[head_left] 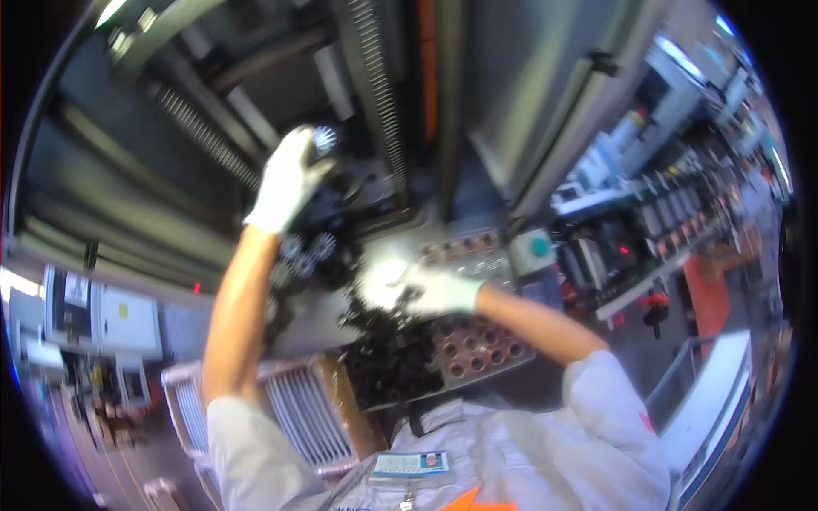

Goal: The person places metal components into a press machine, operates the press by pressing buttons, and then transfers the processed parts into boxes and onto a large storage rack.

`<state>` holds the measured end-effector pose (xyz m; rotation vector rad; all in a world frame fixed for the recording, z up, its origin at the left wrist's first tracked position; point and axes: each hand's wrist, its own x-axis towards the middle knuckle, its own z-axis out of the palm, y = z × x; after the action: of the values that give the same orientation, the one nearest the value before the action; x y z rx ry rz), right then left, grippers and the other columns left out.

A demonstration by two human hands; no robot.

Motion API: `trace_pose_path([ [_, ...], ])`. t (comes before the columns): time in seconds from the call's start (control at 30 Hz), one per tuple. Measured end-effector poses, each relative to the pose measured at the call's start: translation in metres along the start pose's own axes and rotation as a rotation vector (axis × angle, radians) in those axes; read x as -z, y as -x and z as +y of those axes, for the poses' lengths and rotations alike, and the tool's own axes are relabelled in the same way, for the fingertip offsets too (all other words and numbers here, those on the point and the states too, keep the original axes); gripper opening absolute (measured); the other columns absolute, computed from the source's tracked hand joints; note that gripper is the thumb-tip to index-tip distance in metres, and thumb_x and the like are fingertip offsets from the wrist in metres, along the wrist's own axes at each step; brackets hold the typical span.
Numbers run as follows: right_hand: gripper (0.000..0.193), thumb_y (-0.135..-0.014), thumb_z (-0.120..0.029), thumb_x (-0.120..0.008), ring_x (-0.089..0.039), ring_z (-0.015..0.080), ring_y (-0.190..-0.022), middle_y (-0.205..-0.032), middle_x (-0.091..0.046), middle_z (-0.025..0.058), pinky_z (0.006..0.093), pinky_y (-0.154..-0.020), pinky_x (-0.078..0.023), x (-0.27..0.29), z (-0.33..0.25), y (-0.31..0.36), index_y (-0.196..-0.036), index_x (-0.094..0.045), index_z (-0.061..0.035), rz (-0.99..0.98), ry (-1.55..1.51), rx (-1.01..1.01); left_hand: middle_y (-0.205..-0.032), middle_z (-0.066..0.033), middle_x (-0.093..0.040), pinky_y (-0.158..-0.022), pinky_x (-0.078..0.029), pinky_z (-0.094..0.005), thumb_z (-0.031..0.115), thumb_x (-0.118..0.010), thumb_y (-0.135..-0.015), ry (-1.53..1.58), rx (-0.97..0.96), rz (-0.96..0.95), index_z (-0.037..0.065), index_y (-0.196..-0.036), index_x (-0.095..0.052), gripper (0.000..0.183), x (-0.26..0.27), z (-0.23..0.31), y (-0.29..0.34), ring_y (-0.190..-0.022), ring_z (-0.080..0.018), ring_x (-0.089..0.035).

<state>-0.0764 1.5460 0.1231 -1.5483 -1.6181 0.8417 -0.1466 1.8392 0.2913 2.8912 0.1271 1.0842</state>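
Note:
My left hand (285, 180), in a white glove, reaches into the dark machine and is closed on a round finned part (324, 139) with a pale, spoked face. Below it are more round finned parts (320, 247), dark with light spokes. My right hand (426, 288), also in a white glove, is over a heap of small black parts (392, 366) at the near side of the worktop. Glare and blur smear its fingers, and a dark piece shows beside them; whether it is gripped, I cannot tell.
A tray of copper-coloured round pieces (477, 347) lies right of the heap. Behind it stands a box with a green button (538, 247). Machine rails (375, 85) rise around my left hand. At the near left is a carton of grey ribbed pieces (311, 413).

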Motion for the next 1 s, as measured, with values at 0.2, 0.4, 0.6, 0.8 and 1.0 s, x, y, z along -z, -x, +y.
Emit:
trace_pose_path([
  [0.2, 0.034, -0.079, -0.014, -0.064, -0.066, 0.0337, -0.101, -0.106, -0.07, 0.0142, 0.0433, -0.089, -0.052, -0.038, 0.017, 0.02, -0.112, -0.071, -0.0161, -0.04, 0.279, 0.183, -0.076, -0.0105, -0.068, -0.07, -0.052, -0.0326, 0.001, -0.079, -0.065, 0.225, 0.329, -0.283, 0.001, -0.084, -0.063, 0.025, -0.026, 0.021, 0.002, -0.074, -0.0122, -0.062],
  [0.4, 0.047, -0.079, -0.013, -0.059, -0.066, 0.0379, -0.104, -0.109, -0.07, 0.0173, 0.045, -0.092, -0.052, -0.036, -0.002, 0.018, -0.126, -0.062, -0.0142, 0.076, 0.141, -0.004, -0.137, -0.0226, -0.055, -0.095, -0.053, -0.043, 0.026, -0.082, -0.073, -0.186, 0.423, -0.34, 0.008, -0.118, -0.068, 0.051, -0.03, 0.016, 0.054, -0.113, -0.0391, -0.063],
  [0.6, 0.026, -0.086, -0.022, -0.064, -0.068, 0.0312, -0.095, -0.103, -0.072, 0.0147, 0.0369, -0.087, -0.053, 0.029, 0.011, 0.043, -0.104, -0.074, -0.0075, 0.137, 0.117, -0.106, -0.098, -0.0163, -0.071, -0.086, -0.052, -0.0415, 0.031, -0.069, -0.087, 0.146, 0.542, -0.361, 0.005, -0.11, -0.07, 0.034, 0.08, 0.111, 0.077, -0.094, -0.0333, -0.067],
  [0.8, 0.019, -0.082, -0.01, -0.076, -0.066, 0.0202, -0.091, -0.097, -0.068, 0.0094, 0.031, -0.084, -0.052, 0.041, -0.03, 0.017, -0.097, -0.074, 0.0016, 0.015, -0.039, -0.053, -0.099, -0.0135, -0.074, -0.084, -0.054, -0.0345, 0.03, -0.074, -0.083, 0.144, 1.185, -0.779, 0.01, -0.109, -0.075, 0.033, 0.142, 0.099, 0.332, -0.09, -0.0232, -0.071],
  [1.0, 0.031, -0.081, -0.002, -0.074, -0.064, 0.0138, -0.09, -0.097, -0.069, 0.0058, 0.0284, -0.082, -0.053, 0.013, -0.055, -0.011, -0.111, -0.07, 0.0032, 0.293, -0.174, -0.142, -0.101, -0.0197, -0.072, -0.088, -0.052, -0.046, 0.03, -0.066, -0.082, -0.223, 1.049, -0.619, 0.01, -0.115, -0.068, 0.039, 0.072, 0.108, 0.41, -0.097, -0.0349, -0.069],
])
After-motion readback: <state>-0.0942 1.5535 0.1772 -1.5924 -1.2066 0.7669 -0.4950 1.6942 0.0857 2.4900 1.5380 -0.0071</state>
